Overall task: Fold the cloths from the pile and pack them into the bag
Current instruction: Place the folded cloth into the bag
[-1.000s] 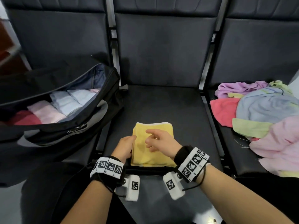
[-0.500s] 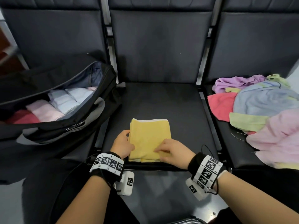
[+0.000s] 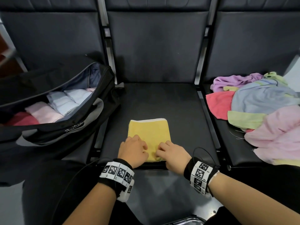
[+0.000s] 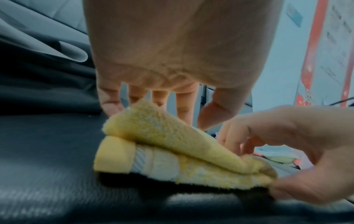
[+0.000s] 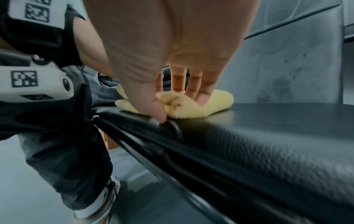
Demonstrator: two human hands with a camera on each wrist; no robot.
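Observation:
A folded yellow cloth [image 3: 149, 129] lies flat on the middle seat [image 3: 183, 111], near its front edge. My left hand [image 3: 138, 147] is on the cloth's near left part, fingers [image 4: 182, 104] pointing down fairly straight onto it. My right hand [image 3: 164, 151] pinches the near edge of the yellow cloth [image 5: 220, 100] between thumb [image 5: 153, 104] and fingers. In the left wrist view the top layer of the cloth [image 4: 162, 133] stands up off the lower ones. The open black bag [image 3: 65, 130] sits on the left seat with folded cloths inside.
The pile of loose cloths [image 3: 263, 101], purple, red, blue, green and pink, covers the right seat. Seat backs [image 3: 159, 46] rise behind. My legs in dark trousers [image 3: 56, 192] are in front of the seats.
My right hand has slid from the top of the yellow cloth to its near edge and pinched it. My left hand has moved from the cloth's left side onto its near left part.

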